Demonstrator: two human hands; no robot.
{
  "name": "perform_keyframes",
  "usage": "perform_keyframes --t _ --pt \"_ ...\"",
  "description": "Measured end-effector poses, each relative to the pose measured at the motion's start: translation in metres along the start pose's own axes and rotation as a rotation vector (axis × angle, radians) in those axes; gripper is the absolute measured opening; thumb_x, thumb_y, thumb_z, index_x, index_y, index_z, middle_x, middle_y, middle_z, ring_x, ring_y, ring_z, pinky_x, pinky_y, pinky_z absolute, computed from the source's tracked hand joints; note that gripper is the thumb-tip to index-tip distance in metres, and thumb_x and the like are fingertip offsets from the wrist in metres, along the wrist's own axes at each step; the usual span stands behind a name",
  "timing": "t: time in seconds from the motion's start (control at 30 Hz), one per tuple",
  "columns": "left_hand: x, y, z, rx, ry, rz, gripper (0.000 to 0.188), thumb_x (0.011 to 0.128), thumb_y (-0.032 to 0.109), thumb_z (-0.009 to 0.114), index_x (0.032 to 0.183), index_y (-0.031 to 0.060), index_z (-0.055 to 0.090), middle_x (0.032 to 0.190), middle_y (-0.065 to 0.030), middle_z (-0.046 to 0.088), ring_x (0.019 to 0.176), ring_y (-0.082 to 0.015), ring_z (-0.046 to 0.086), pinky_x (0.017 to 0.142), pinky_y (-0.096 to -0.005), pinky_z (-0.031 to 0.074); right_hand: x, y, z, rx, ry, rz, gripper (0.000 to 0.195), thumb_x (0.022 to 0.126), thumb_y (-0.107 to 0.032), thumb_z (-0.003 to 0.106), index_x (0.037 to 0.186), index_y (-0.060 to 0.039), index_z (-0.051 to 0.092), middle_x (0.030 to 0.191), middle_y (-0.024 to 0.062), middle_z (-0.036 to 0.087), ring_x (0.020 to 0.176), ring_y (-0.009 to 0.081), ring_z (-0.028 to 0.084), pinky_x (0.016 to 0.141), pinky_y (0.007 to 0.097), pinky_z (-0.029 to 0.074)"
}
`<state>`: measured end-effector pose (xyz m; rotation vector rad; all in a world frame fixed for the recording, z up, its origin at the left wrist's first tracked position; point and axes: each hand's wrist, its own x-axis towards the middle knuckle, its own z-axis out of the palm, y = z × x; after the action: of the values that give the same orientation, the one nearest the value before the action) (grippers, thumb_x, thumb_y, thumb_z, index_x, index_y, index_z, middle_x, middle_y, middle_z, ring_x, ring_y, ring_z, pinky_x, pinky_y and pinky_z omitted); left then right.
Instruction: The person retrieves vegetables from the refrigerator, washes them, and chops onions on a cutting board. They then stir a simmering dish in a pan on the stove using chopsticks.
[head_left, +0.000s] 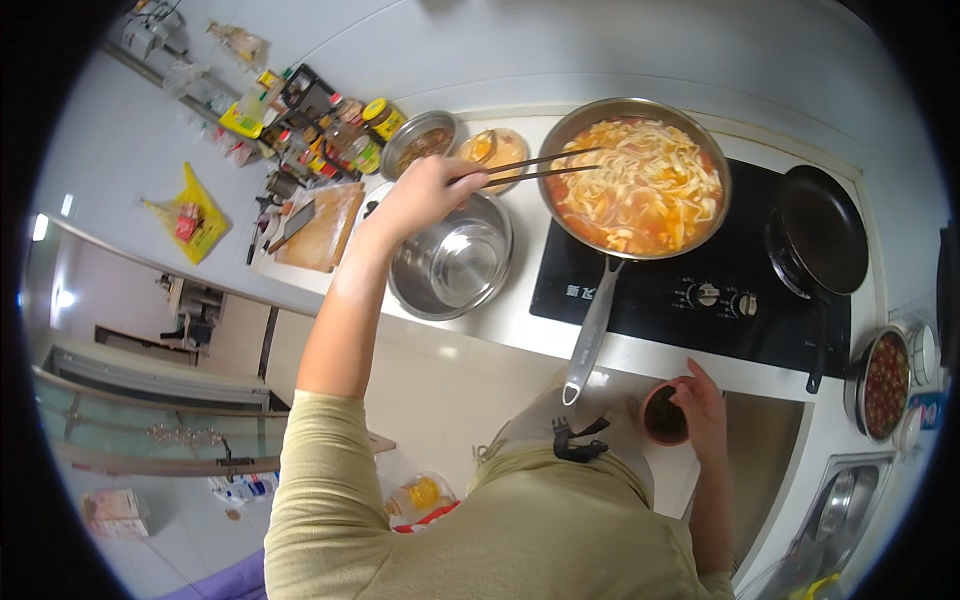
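Note:
My left hand (442, 184) is closed around a pair of dark chopsticks (536, 169). Their tips reach over the near-left part of wide noodles in red broth (645, 180). The noodles fill a deep steel pan (718, 142) at the back of the black cooktop (645, 300). The pan's long grey handle (592, 330) points towards me, past the counter's front edge. Lower down, my right hand (701, 409) hangs in front of the counter with its fingers apart and nothing visible in it. Behind its fingertips shows a reddish round container (664, 441) with a dark inside.
Left of the cooktop stand a steel pot (457, 262), a bowl of sauce (427, 146), a plate (514, 146), and a cutting board (330, 225) bearing a knife (292, 225). A black frying pan (821, 229) and a bowl of red fruit (885, 386) are to the right.

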<state>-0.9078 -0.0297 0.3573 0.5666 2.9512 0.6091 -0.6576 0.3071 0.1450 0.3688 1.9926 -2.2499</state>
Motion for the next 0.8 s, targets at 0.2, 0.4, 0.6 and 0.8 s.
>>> perform_keyframes --t 0.2,0.4,0.6,0.8 --pt "-0.111 -0.120 0.039 -0.097 0.136 -0.260 0.026 0.087 0.024 0.052 0.103 0.0053 0.062 0.079 -0.0172 0.063 0.071 -0.0281 0.061 0.067 -0.0352 0.047 -0.008 0.011 -0.021 -0.066 0.167 -0.024 0.038 0.089 -0.008 0.051 0.125 0.0004 0.044 0.091 0.0036 0.058 0.079 0.0086 0.053 0.073 0.0209 0.043" --pt "-0.143 -0.199 0.067 -0.111 0.269 -0.228 0.027 0.088 0.020 0.050 0.110 0.0075 0.058 0.088 -0.0133 0.059 0.083 -0.0287 0.057 0.073 -0.0344 0.045 -0.019 0.044 0.015 -0.039 0.353 0.017 0.038 0.090 -0.018 0.052 0.123 -0.0021 0.046 0.089 0.0015 0.057 0.072 0.0056 0.051 0.066 0.0183 0.043" --pt "-0.151 -0.356 0.077 -0.147 0.577 -0.315 0.031 0.090 0.012 0.044 0.117 -0.0012 0.051 0.089 -0.0186 0.056 0.084 -0.0315 0.055 0.076 -0.0357 0.044 -0.026 0.071 0.127 0.019 0.482 0.068 0.036 0.090 -0.017 0.052 0.123 -0.0016 0.048 0.089 0.0002 0.057 0.074 0.0054 0.052 0.066 0.0188 0.043" --pt "-0.116 -0.457 0.105 -0.028 0.562 -0.501 0.038 0.085 0.004 0.041 0.121 -0.0096 0.042 0.094 -0.0248 0.050 0.089 -0.0366 0.050 0.081 -0.0389 0.041 -0.043 0.060 0.216 -0.060 0.551 0.138 0.035 0.090 -0.016 0.051 0.122 -0.0019 0.048 0.089 0.0009 0.057 0.069 0.0053 0.049 0.064 0.0192 0.042"
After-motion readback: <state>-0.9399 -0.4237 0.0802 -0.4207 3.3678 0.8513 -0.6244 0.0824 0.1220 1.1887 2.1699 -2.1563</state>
